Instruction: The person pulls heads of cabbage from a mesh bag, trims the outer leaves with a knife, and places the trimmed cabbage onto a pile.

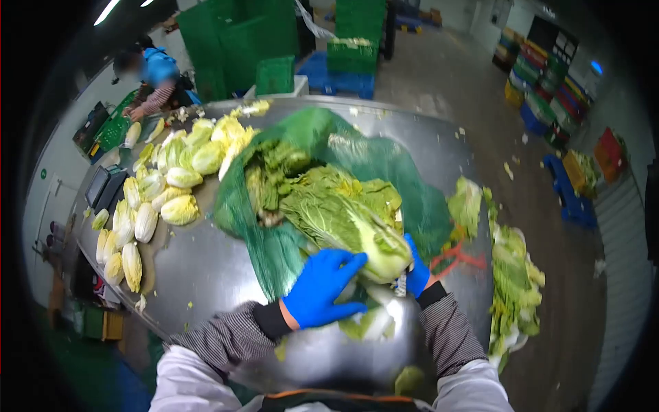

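Observation:
A large green cabbage (350, 223) lies with its pale base toward me, on an open green mesh bag (274, 254). My left hand (326, 288), in a blue glove, is at the near left of this base, its fingers spread and nothing in them. At the right of the base is my right hand (417, 269), also gloved in blue. Its fingers are bent and partly hidden behind the cabbage, around something small and pale that is too blurred to name. More leafy cabbage (274, 165) shows inside the bag.
Many trimmed yellow cabbages (180, 210) are heaped on the left of the metal table (213, 257). Loose leaves (511, 288) hang over its right edge. A person in blue (161, 69) works at the far left by a green crate (113, 127). Stacked crates (549, 82) stand at the back right.

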